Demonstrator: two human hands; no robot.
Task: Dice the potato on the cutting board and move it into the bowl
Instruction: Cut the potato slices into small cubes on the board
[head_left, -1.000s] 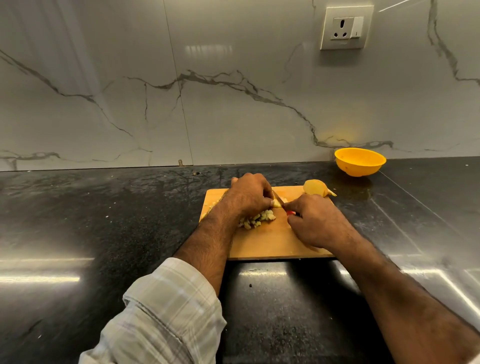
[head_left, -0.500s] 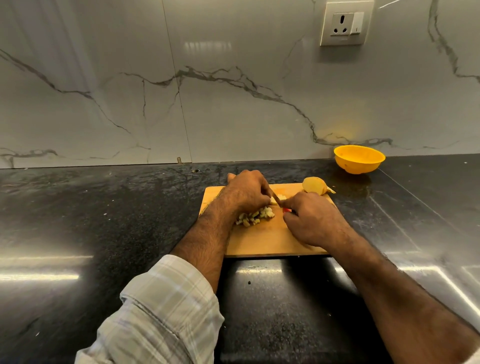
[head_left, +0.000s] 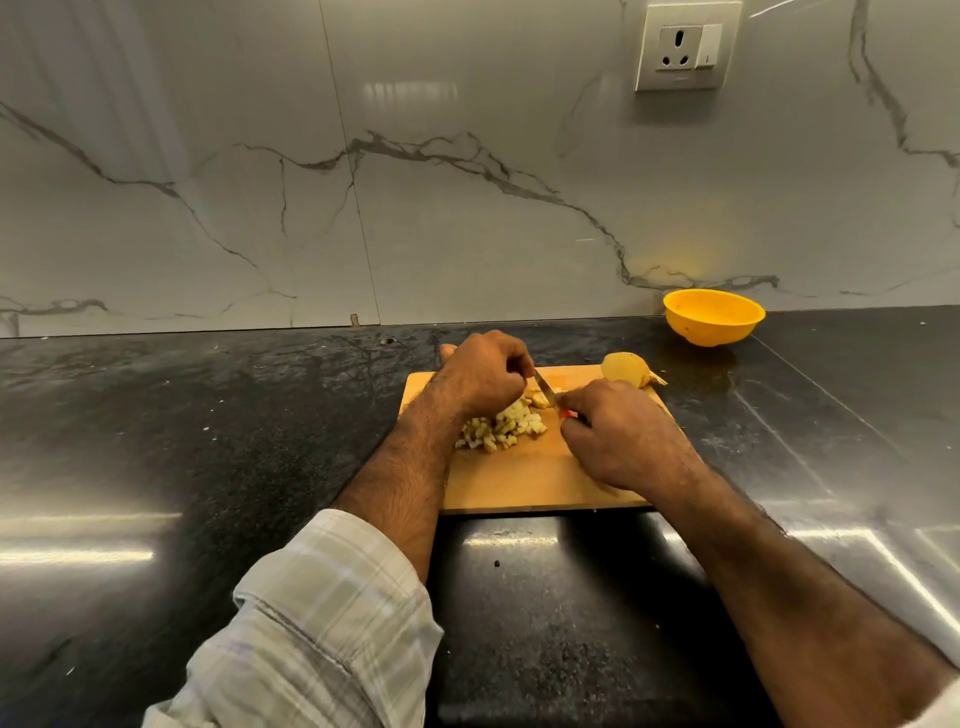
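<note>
**Dicing on the board**

A pile of potato dice (head_left: 503, 427) lies on the cutting board (head_left: 524, 480) between the hands. The left hand (head_left: 480, 374), fingers curled, covers the piece being cut, so what it grips cannot be told. The right hand (head_left: 621, 439) grips the knife (head_left: 545, 388), its blade angled toward the far left. An uncut potato piece (head_left: 623, 369) rests at the board's far right corner; the yellow bowl (head_left: 714, 318) sits apart on the dark surface (head_left: 208, 441).

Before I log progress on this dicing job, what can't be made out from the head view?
- Potato piece under the left hand: covered by the curled fingers.
- Knife handle: only a red sliver shows; the right hand hides the rest.
- Yellow bowl contents: seen too side-on to tell.
- Uncut potato: its far side faces away.
- Cutting board: its right edge is behind the right wrist.
</note>
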